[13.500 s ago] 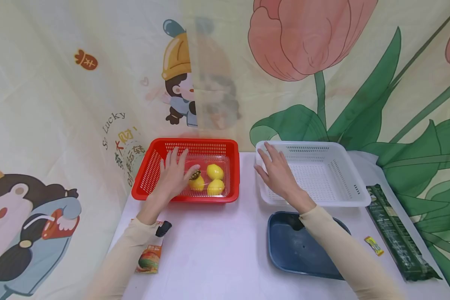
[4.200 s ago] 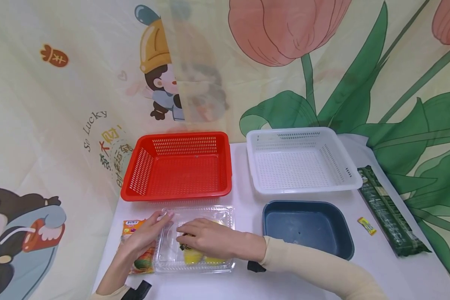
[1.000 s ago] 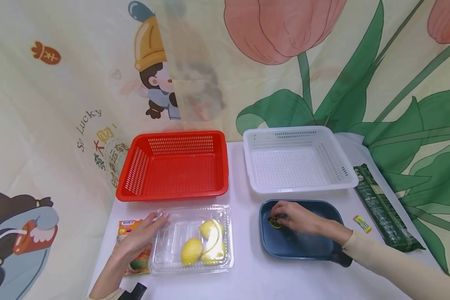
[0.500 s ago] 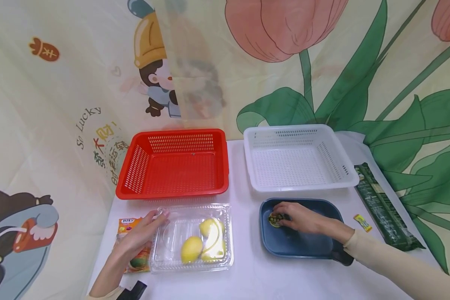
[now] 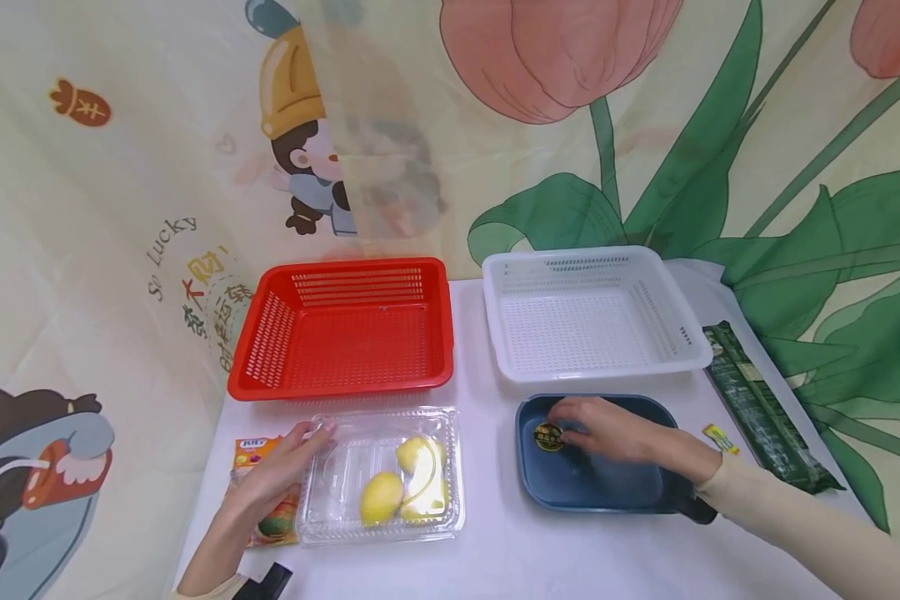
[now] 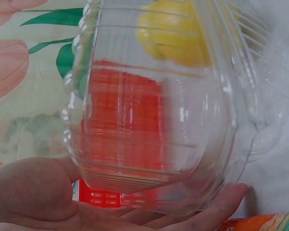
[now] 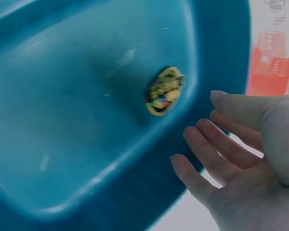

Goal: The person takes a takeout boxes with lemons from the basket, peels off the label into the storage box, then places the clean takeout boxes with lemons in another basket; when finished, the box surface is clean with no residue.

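Observation:
My left hand (image 5: 285, 465) rests at the left edge of a clear plastic clamshell box (image 5: 337, 492), fingers straight along its end in the left wrist view. Three yellow lemons (image 5: 382, 498) show through the box. Over the blue tray (image 5: 596, 493), my right hand (image 5: 600, 427) hovers with loosely bent, spread fingers. A round black-and-gold sticker (image 5: 548, 437) lies inside that tray near its left side. In the right wrist view there is a gap between the fingertips (image 7: 178, 163) and the sticker (image 7: 164, 91).
Behind the box stands a red basket (image 5: 341, 392), with a white basket (image 5: 600, 369) to its right. An orange snack packet (image 5: 277, 529) lies partly under my left forearm. At the right are a small yellow packet (image 5: 720, 438) and a long dark green package (image 5: 768, 408).
The box of lemons came out of the red basket onto the table. My right hand carried the sticker from the box to the blue tray and let go; my left hand stayed at the box.

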A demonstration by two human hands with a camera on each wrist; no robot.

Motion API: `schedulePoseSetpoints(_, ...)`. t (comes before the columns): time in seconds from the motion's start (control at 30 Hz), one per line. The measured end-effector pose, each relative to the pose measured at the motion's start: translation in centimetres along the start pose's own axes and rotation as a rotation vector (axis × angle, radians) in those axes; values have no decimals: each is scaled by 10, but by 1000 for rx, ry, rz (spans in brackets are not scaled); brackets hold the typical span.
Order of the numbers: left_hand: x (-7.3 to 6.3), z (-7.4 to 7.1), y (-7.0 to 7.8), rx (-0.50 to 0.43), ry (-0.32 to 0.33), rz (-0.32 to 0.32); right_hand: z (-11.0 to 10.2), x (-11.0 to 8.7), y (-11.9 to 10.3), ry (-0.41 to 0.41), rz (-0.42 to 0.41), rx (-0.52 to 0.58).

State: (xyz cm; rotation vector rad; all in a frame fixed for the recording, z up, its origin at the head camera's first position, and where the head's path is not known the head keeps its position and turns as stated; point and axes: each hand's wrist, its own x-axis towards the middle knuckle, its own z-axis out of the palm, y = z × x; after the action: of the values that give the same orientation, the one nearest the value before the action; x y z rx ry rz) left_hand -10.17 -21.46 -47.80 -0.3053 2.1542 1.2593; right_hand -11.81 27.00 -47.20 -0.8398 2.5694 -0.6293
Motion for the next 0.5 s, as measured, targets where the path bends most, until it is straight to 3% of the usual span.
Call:
schedulePoseSetpoints(0.27, 2, -2, 2, -1, -17, -5, -29, -2, -28, 39, -59, -32)
schedulePoseSetpoints(0.5, 2, 0, 2, 3, -7, -7, -65, 8, -36, 193, -65, -69)
